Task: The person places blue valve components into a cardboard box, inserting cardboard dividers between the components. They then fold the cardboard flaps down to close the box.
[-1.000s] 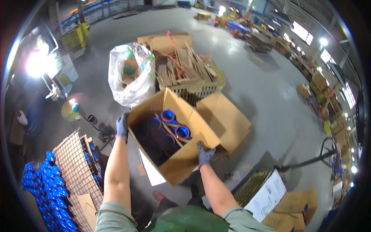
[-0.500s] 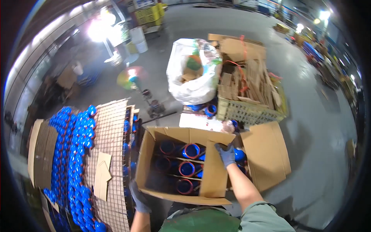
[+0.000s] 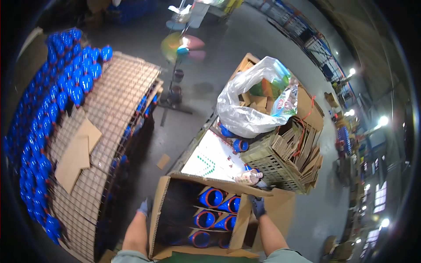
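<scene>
A cardboard box (image 3: 158, 219) stands open in front of me. Inside, cardboard dividers separate shiny blue round vessels (image 3: 213, 197) with red rims and dark hollow mouths; its left part lies in deep shadow. My right hand (image 3: 258, 206), in a grey glove, is closed on the box's right side by the flap (image 3: 280, 206) folded outward there. To the left of the box, my gloved left hand (image 3: 144, 207) has its fingers stretched out close to the left wall. Whether it touches the cardboard, I cannot tell.
At left, a wire-mesh rack (image 3: 127, 74) carries many blue pieces (image 3: 76, 94) and cardboard scraps (image 3: 72, 162). Beyond the box are a white printed sheet (image 3: 210, 153), a clear bottle (image 3: 250, 177), a plastic bag (image 3: 245, 118) and a crate (image 3: 263, 164) of cardboard. A fan (image 3: 182, 50) stands farther off.
My view has turned, swinging the rack and bag across the picture. My right hand has gone from atop the right inner flap to the box's right side, and that flap now stands more upright.
</scene>
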A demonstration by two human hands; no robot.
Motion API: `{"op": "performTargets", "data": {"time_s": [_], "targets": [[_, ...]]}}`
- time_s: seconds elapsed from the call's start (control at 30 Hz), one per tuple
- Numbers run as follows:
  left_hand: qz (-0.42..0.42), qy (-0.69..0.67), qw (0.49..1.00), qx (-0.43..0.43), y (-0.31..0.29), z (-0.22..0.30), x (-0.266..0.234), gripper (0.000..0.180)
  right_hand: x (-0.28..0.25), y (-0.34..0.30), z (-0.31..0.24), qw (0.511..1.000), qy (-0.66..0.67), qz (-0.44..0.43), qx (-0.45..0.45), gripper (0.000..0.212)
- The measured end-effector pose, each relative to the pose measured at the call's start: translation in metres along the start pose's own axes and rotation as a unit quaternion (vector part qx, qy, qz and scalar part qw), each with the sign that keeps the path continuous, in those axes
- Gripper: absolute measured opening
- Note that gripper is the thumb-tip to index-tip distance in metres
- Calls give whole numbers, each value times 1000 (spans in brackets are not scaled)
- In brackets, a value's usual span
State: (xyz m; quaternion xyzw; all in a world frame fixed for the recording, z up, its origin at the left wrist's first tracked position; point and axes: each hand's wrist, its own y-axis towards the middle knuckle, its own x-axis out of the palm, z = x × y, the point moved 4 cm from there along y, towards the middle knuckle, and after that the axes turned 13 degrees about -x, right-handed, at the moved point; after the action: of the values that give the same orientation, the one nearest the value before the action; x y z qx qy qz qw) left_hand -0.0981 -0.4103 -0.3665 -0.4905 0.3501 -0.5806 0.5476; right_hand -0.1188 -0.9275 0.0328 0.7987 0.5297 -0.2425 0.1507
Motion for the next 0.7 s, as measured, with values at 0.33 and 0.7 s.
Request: {"op": "performTargets", "data": {"time_s": [0.33, 0.7], "targets": [[0, 180, 983, 47, -38, 36, 54, 61, 15, 8, 66, 991, 131, -11, -4, 39], [169, 15, 985, 17, -180, -79, 58, 82, 23, 62, 116, 961, 234, -147, 0, 54]]}}
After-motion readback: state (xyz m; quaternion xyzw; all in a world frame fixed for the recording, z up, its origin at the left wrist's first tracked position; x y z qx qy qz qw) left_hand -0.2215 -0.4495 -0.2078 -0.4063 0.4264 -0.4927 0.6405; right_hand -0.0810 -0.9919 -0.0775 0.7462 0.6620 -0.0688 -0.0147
